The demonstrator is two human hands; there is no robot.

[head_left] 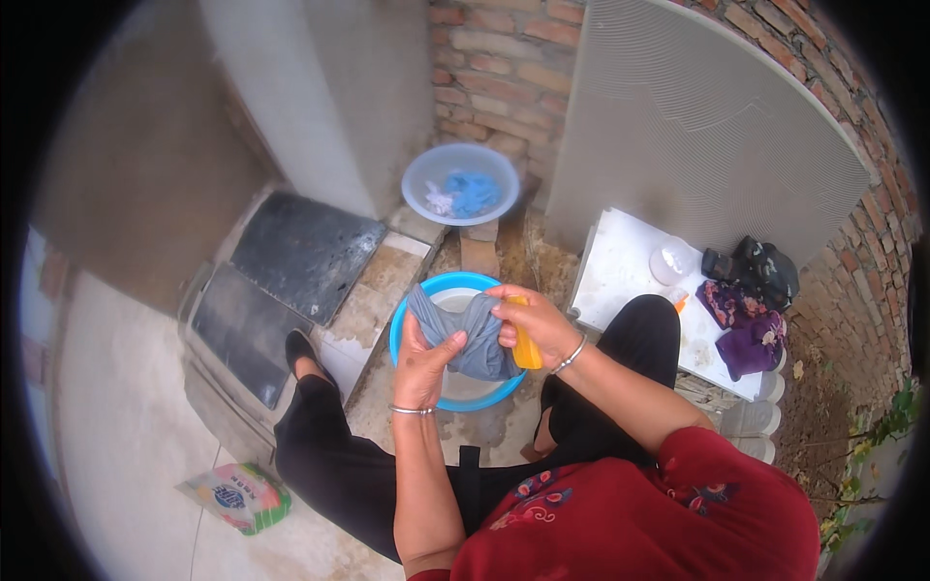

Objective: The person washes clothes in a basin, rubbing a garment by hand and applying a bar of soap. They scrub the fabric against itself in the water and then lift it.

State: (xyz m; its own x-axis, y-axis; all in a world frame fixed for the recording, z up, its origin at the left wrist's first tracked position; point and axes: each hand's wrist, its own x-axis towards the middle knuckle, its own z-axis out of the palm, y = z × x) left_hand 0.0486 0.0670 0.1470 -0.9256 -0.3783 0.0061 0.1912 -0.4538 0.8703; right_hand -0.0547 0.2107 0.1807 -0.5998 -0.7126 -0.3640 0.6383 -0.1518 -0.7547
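A grey piece of cloth (469, 334) is stretched between my hands, over a blue-rimmed basin (399, 334) with whitish water (465, 391) in it. My left hand (422, 362) grips the cloth's left side, thumb on top. In my right hand (545, 327) is a yellow bar of soap (526, 339), held upright against the cloth's right edge. The fingertips of that hand touch the cloth, but whether they pinch it I cannot tell. Each wrist wears a silver bangle.
Behind the basin stands a pale bowl (417, 198) with blue and white cloths. To the right, a white board (620, 266) bears a white tub (670, 261) and dark and purple cloths (751, 347). Dark slabs (305, 254) lie left; a detergent bag (237, 499) is near my left leg.
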